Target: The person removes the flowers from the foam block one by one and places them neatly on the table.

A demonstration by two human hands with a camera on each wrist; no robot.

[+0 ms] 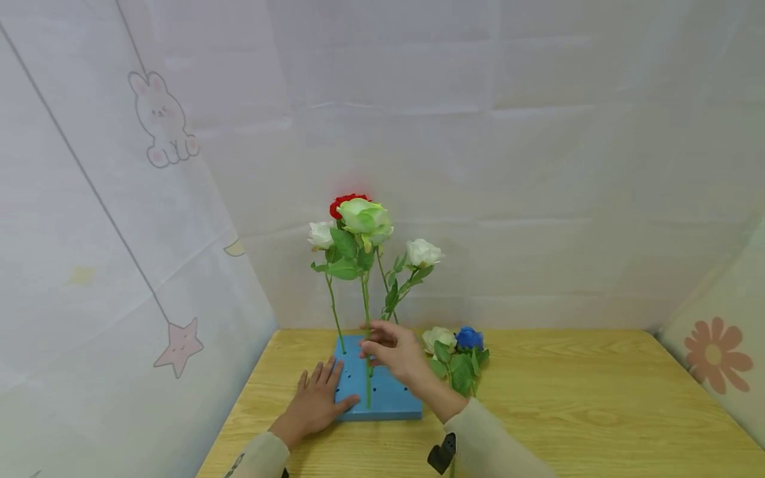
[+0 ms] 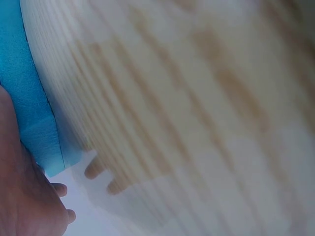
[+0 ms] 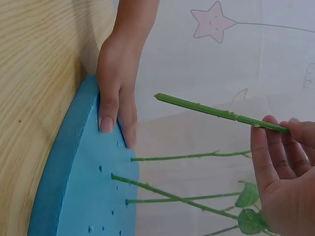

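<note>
My left hand (image 1: 315, 400) lies flat, fingers straight, on the near left corner of the blue foam block (image 1: 388, 398), which sits on the wooden table (image 1: 568, 398) toward its left edge; the left wrist view is blurred, showing only the palm, a strip of foam and table grain. My right hand (image 1: 394, 355) hovers over the block, thumb and fingers pinching the stem of the green rose (image 1: 366, 220); in the right wrist view the cut stem end (image 3: 162, 97) hangs free of the foam, its bloom out of frame. Three stems stand planted in the block's far part, bearing two white roses (image 1: 323, 234) and one red rose (image 1: 346, 201), the red one mostly hidden behind the green bloom. At the block's right edge, two more flowers lie on the table, one cream rose (image 1: 439, 338) and one blue rose (image 1: 469, 338), their stems covered by my right forearm.
</note>
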